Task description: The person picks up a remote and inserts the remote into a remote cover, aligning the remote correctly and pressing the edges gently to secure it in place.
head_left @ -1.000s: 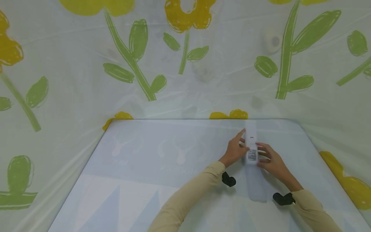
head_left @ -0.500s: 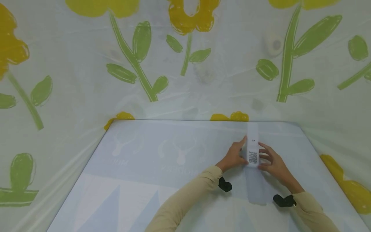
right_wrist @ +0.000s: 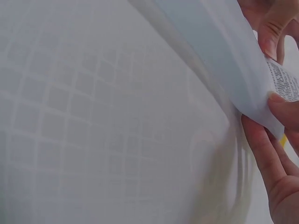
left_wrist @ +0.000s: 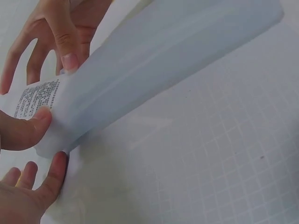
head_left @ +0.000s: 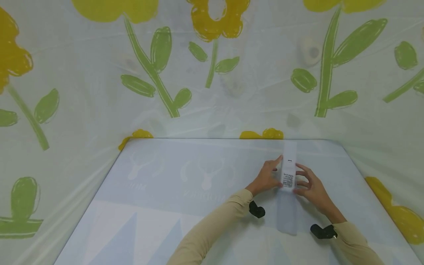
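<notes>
A long, pale plastic sleeve (head_left: 286, 215) runs front to back between the two hands. Black printing covers a white label (head_left: 288, 180) on its middle part, while the near end looks bluish and translucent. On the left edge my left hand (head_left: 266, 177) pinches it by the label, thumb on top and a finger beneath in the left wrist view. My right hand (head_left: 312, 188) holds the opposite edge; the right wrist view has its thumb (right_wrist: 283, 109) over the label and fingers under the sleeve. Whether anything lies inside is unclear.
The pale table (head_left: 159, 176) carries faint deer and triangle prints. Behind it hangs a white curtain (head_left: 232, 106) with yellow flowers and green leaves. A black device (head_left: 257, 209) sits at the left wrist, and another black device (head_left: 323, 232) at the right.
My left hand has slid a little nearer along the sleeve, its thumb now lower by the label. The sleeve's near end has swung slightly left. My right hand stays nearly in place.
</notes>
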The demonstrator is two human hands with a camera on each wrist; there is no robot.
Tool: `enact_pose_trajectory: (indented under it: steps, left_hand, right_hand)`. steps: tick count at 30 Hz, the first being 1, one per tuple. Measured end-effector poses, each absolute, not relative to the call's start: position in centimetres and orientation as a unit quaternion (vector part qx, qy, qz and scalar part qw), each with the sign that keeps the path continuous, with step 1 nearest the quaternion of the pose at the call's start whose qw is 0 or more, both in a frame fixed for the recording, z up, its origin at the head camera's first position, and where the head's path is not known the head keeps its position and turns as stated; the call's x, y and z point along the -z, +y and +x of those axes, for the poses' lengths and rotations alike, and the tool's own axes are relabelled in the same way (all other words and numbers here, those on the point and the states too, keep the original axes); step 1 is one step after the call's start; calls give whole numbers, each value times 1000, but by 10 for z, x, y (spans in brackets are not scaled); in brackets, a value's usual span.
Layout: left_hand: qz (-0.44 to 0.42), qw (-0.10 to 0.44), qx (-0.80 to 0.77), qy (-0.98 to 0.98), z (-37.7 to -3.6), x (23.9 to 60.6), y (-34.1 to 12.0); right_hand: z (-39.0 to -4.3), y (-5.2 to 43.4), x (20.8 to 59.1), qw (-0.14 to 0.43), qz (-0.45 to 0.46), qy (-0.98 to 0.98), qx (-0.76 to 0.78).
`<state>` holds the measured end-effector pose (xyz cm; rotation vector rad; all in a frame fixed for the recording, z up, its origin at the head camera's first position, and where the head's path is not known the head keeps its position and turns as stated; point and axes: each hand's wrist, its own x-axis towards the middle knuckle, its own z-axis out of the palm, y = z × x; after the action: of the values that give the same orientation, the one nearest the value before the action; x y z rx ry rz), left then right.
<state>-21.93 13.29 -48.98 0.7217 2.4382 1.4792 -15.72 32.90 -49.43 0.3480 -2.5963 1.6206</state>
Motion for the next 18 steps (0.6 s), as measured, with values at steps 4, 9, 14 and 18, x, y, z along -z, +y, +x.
enact_pose_trajectory:
  steps: [4,9,14,18]
  left_hand:
    - [239,107,-505,823,-218,487,133]
    - [270,121,-518,803,-216,484,133]
    - [285,121,-529,790,-214,484,133]
    - [295,118,-551,772,-214,482,130]
  right_hand:
    - [-157,329,494,35,113,-839,-532]
    - [-154,329,491,31,99,-832,-545]
    - [-153,329,485,21,93,-837,-539]
    - [-152,329,481,27,99,-839,-534]
